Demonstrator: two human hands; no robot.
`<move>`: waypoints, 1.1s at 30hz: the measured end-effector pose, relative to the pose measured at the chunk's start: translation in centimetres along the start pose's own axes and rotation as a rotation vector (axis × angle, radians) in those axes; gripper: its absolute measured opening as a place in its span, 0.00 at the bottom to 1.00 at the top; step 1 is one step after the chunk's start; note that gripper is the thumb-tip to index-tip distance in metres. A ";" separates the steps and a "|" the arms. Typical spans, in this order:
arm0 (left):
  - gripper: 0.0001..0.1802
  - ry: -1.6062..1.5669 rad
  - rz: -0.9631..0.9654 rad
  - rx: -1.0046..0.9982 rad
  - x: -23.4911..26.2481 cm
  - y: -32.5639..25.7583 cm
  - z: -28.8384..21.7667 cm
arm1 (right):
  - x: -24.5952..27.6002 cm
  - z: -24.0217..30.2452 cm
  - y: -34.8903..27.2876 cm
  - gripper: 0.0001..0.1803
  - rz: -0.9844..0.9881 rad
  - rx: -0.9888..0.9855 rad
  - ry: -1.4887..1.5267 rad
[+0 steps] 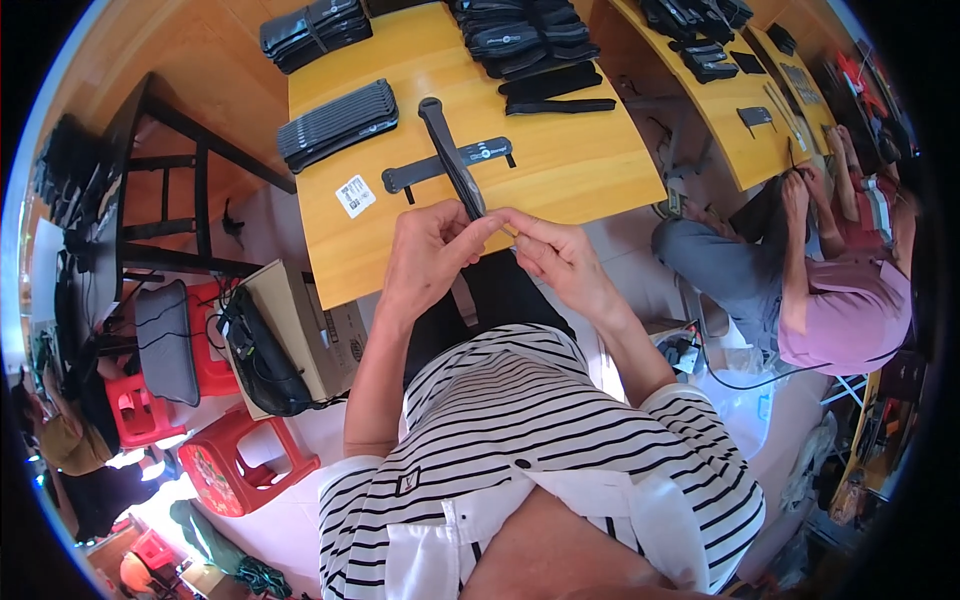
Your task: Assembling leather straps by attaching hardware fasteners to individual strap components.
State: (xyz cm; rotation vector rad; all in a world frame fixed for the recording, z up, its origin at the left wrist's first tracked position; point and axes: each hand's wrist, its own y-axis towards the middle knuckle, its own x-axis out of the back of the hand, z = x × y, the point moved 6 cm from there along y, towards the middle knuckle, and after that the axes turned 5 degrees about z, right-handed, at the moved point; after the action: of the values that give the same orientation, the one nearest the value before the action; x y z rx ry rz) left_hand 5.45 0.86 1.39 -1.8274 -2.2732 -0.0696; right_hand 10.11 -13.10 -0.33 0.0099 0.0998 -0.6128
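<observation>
A long dark strap (452, 160) runs from the table down to my fingers, its rounded far end lying on the wood. My left hand (430, 255) is closed on the strap's near end. Beside it my right hand (562, 262) pinches at the same end, its fingertips meeting the left ones. Under the strap, crossing it, lies a second grey-black strap (408, 177) with a pale printed mark and two thin black tabs. A white printed label (355, 196) is on the table to the left of it. The pinched end is partly hidden by my fingers.
On the yellow table (580, 185) are a stack of grey straps (338, 122), a bundle (316, 35) at the far left, a larger pile (525, 35) and loose black strips (560, 105). Left stand a cardboard box (290, 330) and red stools (240, 462). A seated person (845, 300) works at right.
</observation>
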 end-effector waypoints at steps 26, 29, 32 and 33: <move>0.15 -0.325 0.039 -0.078 -0.2 0.8 0.9 | 1.1 -0.7 0.9 0.18 0.153 -0.080 0.426; 0.15 -0.340 -0.144 -0.114 2.3 0.4 1.0 | 3.2 -1.4 1.7 0.17 0.105 -0.125 0.095; 0.15 -0.354 -0.266 -0.192 4.7 -0.7 0.8 | 9.8 -4.6 4.1 0.19 -0.137 0.060 -0.643; 0.15 -0.400 -0.280 -0.194 5.2 -1.1 1.1 | 11.5 -5.6 4.7 0.19 -0.202 0.117 -0.904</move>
State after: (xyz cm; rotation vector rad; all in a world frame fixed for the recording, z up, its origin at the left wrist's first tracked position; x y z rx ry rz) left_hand 3.21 5.77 1.45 -1.7198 -2.8840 0.0349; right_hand 21.67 -15.67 -7.08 -0.1649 -0.8188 -0.7751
